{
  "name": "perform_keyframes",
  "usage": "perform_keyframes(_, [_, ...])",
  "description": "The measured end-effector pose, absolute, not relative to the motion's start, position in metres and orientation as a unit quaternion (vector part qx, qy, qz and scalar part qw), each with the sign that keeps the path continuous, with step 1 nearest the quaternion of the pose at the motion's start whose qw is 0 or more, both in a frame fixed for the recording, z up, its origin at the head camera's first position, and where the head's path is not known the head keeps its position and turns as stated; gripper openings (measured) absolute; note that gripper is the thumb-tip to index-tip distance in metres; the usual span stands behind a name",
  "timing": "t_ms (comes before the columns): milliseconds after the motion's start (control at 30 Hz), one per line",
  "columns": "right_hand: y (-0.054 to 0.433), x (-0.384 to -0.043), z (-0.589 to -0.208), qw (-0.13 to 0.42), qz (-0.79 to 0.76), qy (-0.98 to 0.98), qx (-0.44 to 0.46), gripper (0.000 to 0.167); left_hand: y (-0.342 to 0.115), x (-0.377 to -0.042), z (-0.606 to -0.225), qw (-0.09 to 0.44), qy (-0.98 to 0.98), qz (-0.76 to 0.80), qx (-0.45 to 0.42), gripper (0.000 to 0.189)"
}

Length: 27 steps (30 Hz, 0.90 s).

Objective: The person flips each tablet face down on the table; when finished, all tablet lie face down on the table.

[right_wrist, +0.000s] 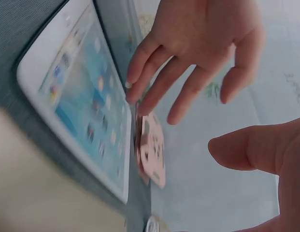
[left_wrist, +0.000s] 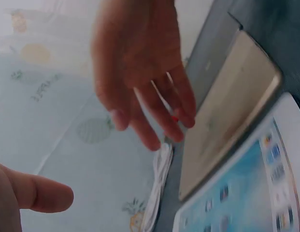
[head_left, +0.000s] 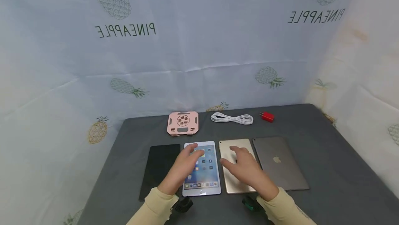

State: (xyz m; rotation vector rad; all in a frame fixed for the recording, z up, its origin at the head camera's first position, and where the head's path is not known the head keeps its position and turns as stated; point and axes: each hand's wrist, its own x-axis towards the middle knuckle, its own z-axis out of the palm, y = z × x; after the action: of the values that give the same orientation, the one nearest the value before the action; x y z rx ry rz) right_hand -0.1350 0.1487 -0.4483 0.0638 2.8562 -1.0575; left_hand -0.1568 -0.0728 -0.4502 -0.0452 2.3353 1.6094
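My left hand hovers over the white tablet, whose lit screen shows rows of app icons. Its fingers are loosely spread and hold nothing. Over the gold tablet, lying back up, is my right hand, also with relaxed, parted fingers and nothing in them. The left wrist view shows the right hand raised off the tablets, with the left thumb at the lower left. Seen from the right wrist, the left hand likewise stays apart from the white tablet.
A black tablet lies left of the white one, and a larger grey tablet lies right of the gold one. Behind them are a pink foldable stand, a coiled white cable and a red plug adapter. Pineapple-print cloth hangs behind the grey table.
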Motion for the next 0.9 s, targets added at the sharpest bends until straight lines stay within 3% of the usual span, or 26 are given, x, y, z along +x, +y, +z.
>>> perform_keyframes(400, [0.08, -0.15, -0.452, 0.072, -0.36, 0.93, -0.024, 0.083, -0.112, -0.156, -0.455, 0.164, 0.827, 0.537, -0.028, 0.075])
perform_keyframes(900, [0.079, -0.151, -0.458, 0.084, -0.343, 0.935, -0.031, 0.084, -0.116, -0.157, -0.455, 0.176, 0.81, 0.558, -0.032, 0.075])
